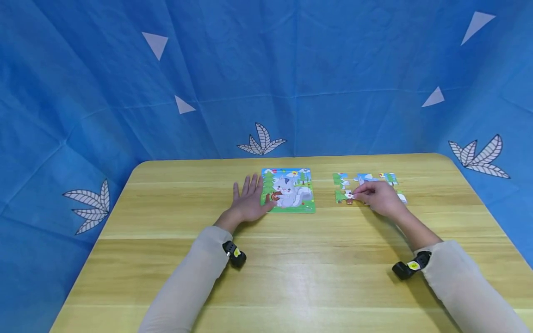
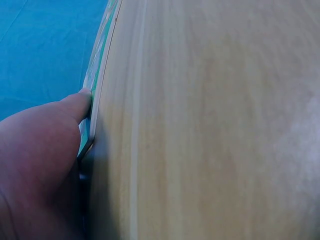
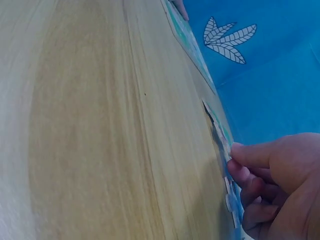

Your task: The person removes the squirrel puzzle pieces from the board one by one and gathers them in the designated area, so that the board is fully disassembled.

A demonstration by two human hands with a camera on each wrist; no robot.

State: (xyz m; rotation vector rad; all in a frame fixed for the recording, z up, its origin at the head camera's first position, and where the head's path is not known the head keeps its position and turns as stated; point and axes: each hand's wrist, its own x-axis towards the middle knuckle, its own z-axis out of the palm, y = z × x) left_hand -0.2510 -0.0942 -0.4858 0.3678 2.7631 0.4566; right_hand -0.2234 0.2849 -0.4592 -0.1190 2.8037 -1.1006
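A square picture of a grey squirrel holding an acorn, apparently a finished jigsaw puzzle or its board (image 1: 293,196), lies toward the table's far edge. My left hand (image 1: 250,203) rests at its left side with fingers spread, and the thumb (image 2: 77,104) touches the near edge. To the right, my right hand (image 1: 381,198) pinches a jigsaw puzzle piece (image 1: 343,197) with green and brown print between thumb and forefinger. In the right wrist view the other fingers of the right hand (image 3: 290,175) are curled. Further loose pieces lie around it, partly hidden by the hand.
Behind the right hand lie a green-and-blue piece (image 1: 339,178), a blue piece (image 1: 366,176) and a tree piece (image 1: 390,178). A whitish piece (image 1: 402,198) shows beside the wrist. The wooden table (image 1: 308,277) ends at a blue curtain (image 1: 250,60).
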